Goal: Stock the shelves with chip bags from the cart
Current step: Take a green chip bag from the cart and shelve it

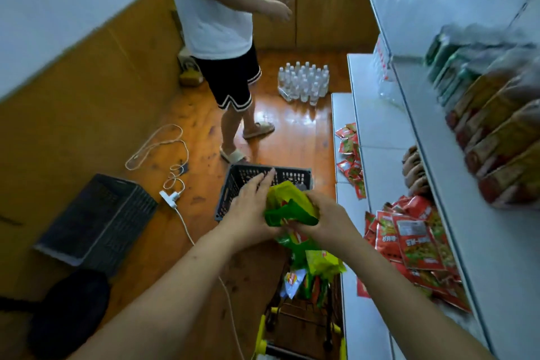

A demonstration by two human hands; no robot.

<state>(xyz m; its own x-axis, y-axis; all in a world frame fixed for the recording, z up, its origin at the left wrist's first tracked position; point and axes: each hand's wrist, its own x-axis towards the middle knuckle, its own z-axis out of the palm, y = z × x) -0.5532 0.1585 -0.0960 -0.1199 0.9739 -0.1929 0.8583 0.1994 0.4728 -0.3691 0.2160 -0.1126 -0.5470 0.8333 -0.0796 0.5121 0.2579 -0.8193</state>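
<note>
Several green and yellow chip bags (pixel 287 209) are bunched together between both hands, held above the cart (pixel 304 327), which stands just beside the white shelves (pixel 380 131) and carries more chip bags (pixel 315 275) of the same colours. The right hand (pixel 324 219) has its fingers curled round the bunch from the right side, while the left hand (pixel 251 207) lies against the left of the bags with its fingers straight, pointing away over a dark plastic basket (pixel 263 184) on the floor. On the shelf near the right hand sits a loose heap of red snack packets (pixel 415 240) (smaller red sachets (pixel 349 152) are scattered on the lowest shelf farther along). Blurred brown and red packs (pixel 496 137) line the shelf above. A second dark crate (pixel 99 219) stands at the left, near a white cable and plug (pixel 172 197). Farther back, another person (pixel 222 38) in a white shirt and dark shorts stands by a cluster of water bottles (pixel 304 83) on the wooden floor.
</note>
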